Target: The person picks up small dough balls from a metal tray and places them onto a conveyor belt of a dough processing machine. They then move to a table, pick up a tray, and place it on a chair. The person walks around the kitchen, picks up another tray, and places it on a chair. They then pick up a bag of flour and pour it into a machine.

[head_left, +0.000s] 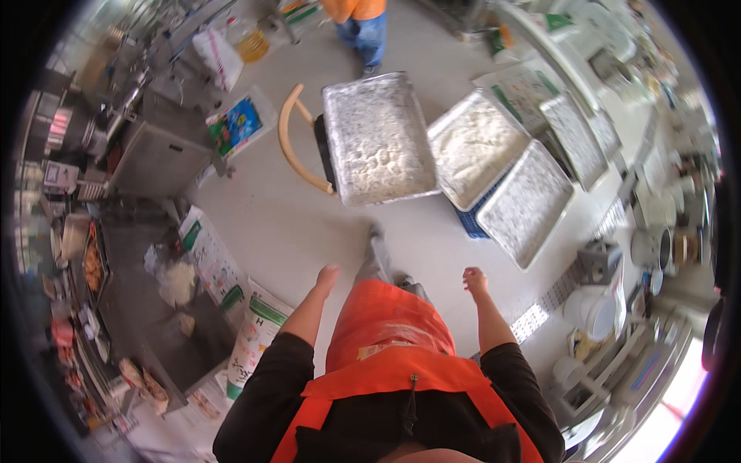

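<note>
My left hand (327, 279) hangs at my side over the floor, blurred, with nothing seen in it. My right hand (474, 280) hangs on the other side, its fingers loosely curled and holding nothing visible. Between them are my orange apron (391, 324) and a leg in stride. Ahead lies a large metal tray (385, 133) dusted with flour, with pale dough pieces at its near end. It rests over a chair with a curved wooden back (285, 139). Beside it, a second tray (477, 139) holds a pale floury mass. A third floured tray (527, 205) slants nearest my right hand.
A blue plastic crate (472, 223) stands beneath the right-hand trays. At left are a dark worktable (188, 364), a steel cabinet (159, 153) and a printed sack (260, 324). A person in blue trousers (365, 37) stands beyond. A floor drain grate (529, 321) and white buckets (596, 312) are right.
</note>
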Action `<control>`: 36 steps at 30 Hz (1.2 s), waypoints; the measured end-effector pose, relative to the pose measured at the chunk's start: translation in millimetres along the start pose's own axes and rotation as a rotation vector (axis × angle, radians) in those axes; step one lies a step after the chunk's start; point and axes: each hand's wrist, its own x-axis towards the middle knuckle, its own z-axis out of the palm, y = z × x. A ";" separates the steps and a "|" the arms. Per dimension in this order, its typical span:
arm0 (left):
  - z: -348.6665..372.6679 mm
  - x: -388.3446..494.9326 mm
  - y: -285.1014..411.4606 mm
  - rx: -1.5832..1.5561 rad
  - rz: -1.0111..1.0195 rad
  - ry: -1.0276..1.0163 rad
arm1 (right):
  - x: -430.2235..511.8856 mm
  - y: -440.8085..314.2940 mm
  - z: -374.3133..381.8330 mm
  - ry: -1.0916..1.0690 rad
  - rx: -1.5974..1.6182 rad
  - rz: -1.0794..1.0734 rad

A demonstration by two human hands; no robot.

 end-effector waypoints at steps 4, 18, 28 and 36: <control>18.8 101.0 85.2 0.087 0.081 0.094 | 128.9 -95.2 23.2 0.140 -0.244 -0.283; 37.2 238.9 152.9 -0.599 -0.372 0.513 | 312.6 -228.9 117.2 0.270 -0.313 -0.168; -5.5 63.1 259.5 -0.329 -0.035 0.172 | 158.9 -270.4 -31.1 0.323 -0.231 -0.144; -9.4 -28.6 439.8 -0.119 0.227 -0.091 | 7.2 -249.4 -173.4 0.286 0.169 0.135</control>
